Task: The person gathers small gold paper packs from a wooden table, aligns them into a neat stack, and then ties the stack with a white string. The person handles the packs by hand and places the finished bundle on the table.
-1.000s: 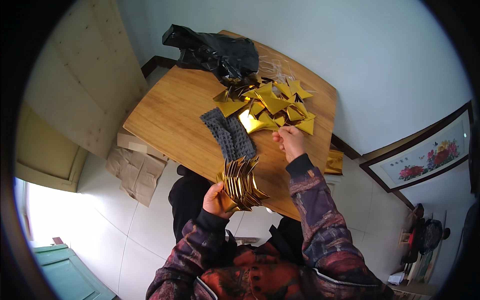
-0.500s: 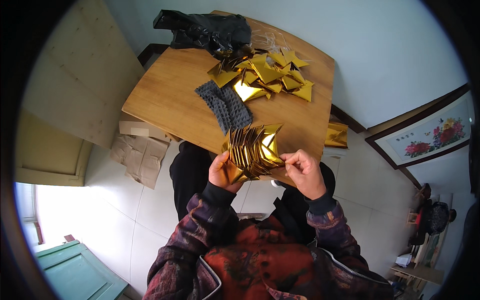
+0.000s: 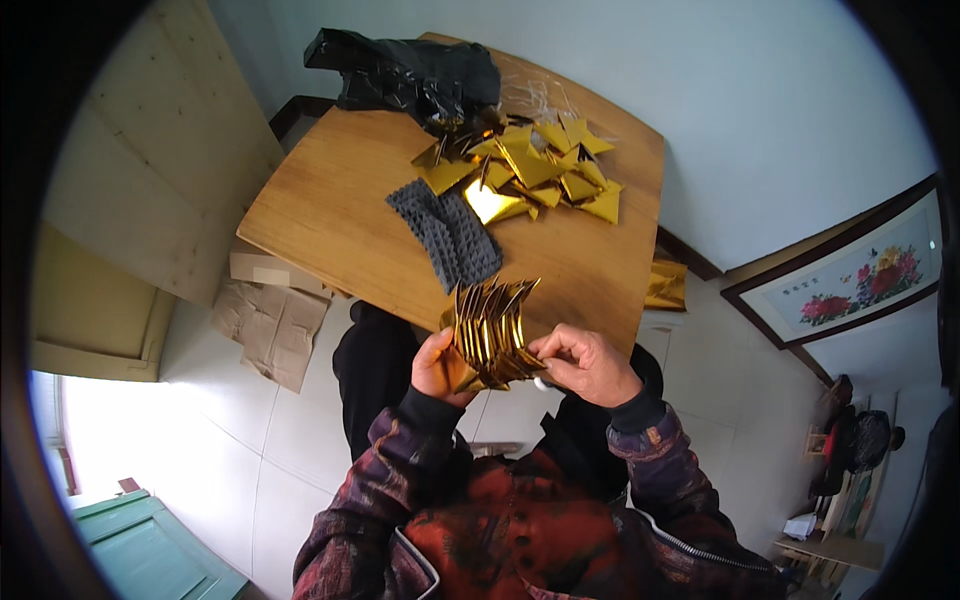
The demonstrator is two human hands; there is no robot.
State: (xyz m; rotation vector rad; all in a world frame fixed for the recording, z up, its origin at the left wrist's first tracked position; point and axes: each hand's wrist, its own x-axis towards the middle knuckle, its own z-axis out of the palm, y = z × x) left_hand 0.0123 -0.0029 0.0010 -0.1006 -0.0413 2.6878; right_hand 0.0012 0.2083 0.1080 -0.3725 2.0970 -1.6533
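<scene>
Your left hand (image 3: 437, 370) clasps the gold paper stack (image 3: 490, 332); your right hand (image 3: 592, 366) pinches its right edge. Likely light, slick, easily creased: grip edges gently.

- Location type: room, apparently in a home.
- Wooden table (image 3: 330, 210): bowed edge.
- Pale wall (image 3: 700, 90): plain — framed flower picture (image 3: 853, 270) at right.
- Floor (image 3: 230, 410): large pale tiles.
- Teal panelled piece (image 3: 165, 545): lower left — door or cabinet.

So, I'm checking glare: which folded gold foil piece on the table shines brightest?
The folded gold foil piece at the near edge of the pile, right of the dark gray textured cloth; its whitish glare sets it apart from the duller others.
</scene>
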